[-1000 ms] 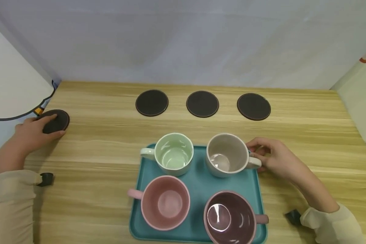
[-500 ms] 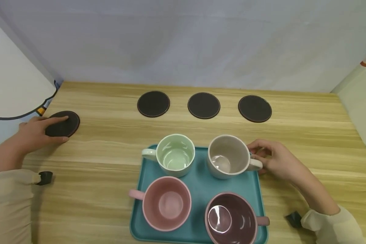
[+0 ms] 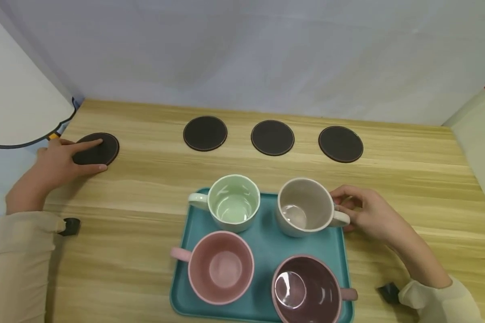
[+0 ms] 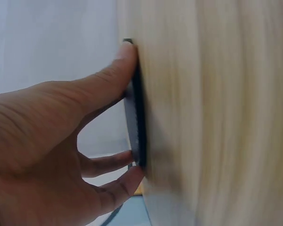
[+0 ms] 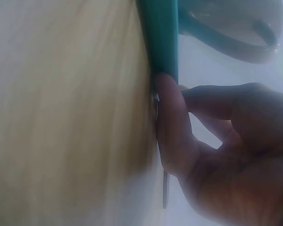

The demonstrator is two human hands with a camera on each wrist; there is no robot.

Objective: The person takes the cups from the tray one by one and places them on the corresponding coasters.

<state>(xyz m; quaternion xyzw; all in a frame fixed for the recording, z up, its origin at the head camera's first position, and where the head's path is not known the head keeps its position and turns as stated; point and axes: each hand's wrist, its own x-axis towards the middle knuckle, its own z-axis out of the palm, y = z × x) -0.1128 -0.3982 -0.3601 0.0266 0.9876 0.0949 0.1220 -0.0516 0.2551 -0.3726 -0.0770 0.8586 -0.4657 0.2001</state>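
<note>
In the head view, at the left of the frame, we see the left hand, its fingers clamped on the rim of a black coaster on the desk. Three more coasters form a row across the upper middle. Below them, a teal tray carries a green mug, grey mug, pink mug and maroon mug. Right of centre, the right hand has its fingers clamped on the tray's corner, just beside the grey mug's handle.

In the left wrist view, we see the coaster edge-on near centre, between thumb above and fingers below.

In the right wrist view, the fingers pinch the tray's edge near centre.
</note>
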